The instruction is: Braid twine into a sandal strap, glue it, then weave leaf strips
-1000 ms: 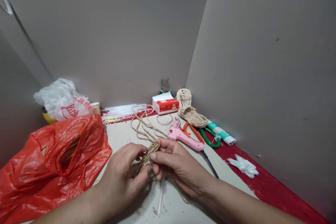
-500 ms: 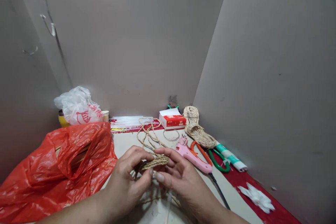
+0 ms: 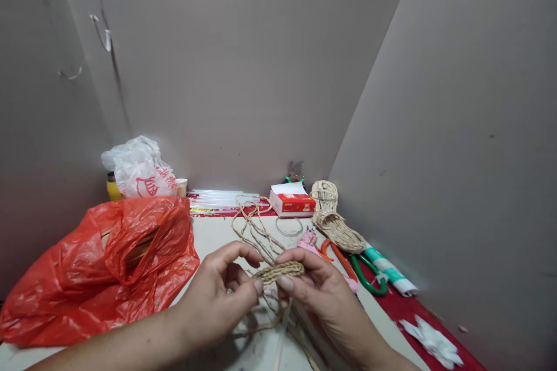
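Observation:
My left hand point(image 3: 220, 301) and my right hand point(image 3: 324, 293) meet over the table's near middle. Between their fingertips they pinch a small flat coil of braided straw rope point(image 3: 279, 271), held level. Loose straw rope point(image 3: 252, 231) trails from the coil away over the table towards the back. A pink glue gun point(image 3: 310, 240) lies just behind my right hand, partly hidden by it.
A red plastic bag point(image 3: 108, 266) fills the left side; a white bag point(image 3: 139, 171) sits behind it. Clear glue sticks point(image 3: 221, 198), a red-and-white box point(image 3: 292, 202), two woven straw soles point(image 3: 337, 226), orange and green scissors point(image 3: 361, 272) and crumpled white paper point(image 3: 430, 339) lie by grey partition walls.
The coil has turned from upright to lying flat between my fingers. The camera has tilted up and shifted, showing more of the partitions.

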Available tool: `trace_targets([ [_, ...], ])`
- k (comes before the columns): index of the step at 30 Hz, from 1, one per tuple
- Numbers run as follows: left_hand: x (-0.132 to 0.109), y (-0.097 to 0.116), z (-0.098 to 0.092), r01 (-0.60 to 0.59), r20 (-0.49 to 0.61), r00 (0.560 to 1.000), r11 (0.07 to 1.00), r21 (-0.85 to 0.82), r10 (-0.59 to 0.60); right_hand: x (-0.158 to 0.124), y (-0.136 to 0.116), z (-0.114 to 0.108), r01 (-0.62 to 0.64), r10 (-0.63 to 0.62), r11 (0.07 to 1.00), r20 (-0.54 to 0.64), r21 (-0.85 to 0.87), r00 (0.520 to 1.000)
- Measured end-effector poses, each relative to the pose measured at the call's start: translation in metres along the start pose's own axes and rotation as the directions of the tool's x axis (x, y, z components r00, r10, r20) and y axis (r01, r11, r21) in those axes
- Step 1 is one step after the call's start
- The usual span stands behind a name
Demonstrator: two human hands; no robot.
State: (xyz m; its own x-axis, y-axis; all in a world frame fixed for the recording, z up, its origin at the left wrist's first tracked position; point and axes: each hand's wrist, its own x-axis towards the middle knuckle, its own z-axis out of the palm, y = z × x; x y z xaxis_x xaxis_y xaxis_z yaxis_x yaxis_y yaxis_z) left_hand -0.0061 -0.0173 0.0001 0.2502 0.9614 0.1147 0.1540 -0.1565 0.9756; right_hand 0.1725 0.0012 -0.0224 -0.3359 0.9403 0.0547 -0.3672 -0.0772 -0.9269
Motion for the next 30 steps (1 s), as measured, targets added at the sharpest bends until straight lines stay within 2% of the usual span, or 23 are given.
trace_targets([
  [3, 0.002, 0.0, -0.003, 0.077, 0.047, 0.996, 0.992, -0.102, -0.073, 0.002, -0.005, -0.002, -0.011, 0.01, 0.999, 0.03, 0.047, 0.999],
  [7, 0.007, -0.003, -0.008, 0.078, 0.105, 0.993, 0.975, -0.206, -0.058, 0.006, -0.005, -0.007, -0.011, 0.008, 0.999, 0.059, 0.053, 0.998],
  [11, 0.01, -0.004, -0.011, 0.186, 0.189, 0.972, 0.95, -0.25, -0.141, 0.008, -0.004, -0.013, -0.014, 0.01, 0.999, 0.085, 0.048, 0.996],
  [14, 0.01, -0.007, -0.01, 0.199, 0.222, 0.965, 0.944, -0.263, -0.142, 0.008, -0.004, -0.013, -0.005, 0.0, 0.999, 0.088, 0.05, 0.996],
  [17, 0.007, -0.008, -0.008, 0.127, 0.193, 0.977, 0.969, -0.212, -0.086, 0.008, -0.004, -0.012, 0.029, -0.03, 0.999, 0.065, 0.024, 0.997],
  [20, 0.004, -0.006, -0.007, -0.07, 0.121, 0.99, 0.997, -0.028, 0.073, 0.006, -0.005, -0.01, 0.072, -0.072, 0.997, 0.028, -0.003, 0.997],
  [22, 0.002, -0.005, -0.006, -0.223, 0.074, 0.974, 0.963, 0.151, 0.214, 0.004, -0.006, -0.007, 0.098, -0.098, 0.995, -0.002, -0.024, 0.995],
  [24, 0.001, -0.005, -0.005, -0.314, 0.06, 0.949, 0.906, 0.283, 0.31, 0.002, -0.007, -0.005, 0.117, -0.119, 0.992, -0.035, -0.055, 0.992],
  [30, 0.0, -0.009, -0.005, -0.352, 0.084, 0.935, 0.873, 0.339, 0.344, 0.0, -0.008, -0.004, 0.183, -0.194, 0.974, -0.07, -0.136, 0.979],
])
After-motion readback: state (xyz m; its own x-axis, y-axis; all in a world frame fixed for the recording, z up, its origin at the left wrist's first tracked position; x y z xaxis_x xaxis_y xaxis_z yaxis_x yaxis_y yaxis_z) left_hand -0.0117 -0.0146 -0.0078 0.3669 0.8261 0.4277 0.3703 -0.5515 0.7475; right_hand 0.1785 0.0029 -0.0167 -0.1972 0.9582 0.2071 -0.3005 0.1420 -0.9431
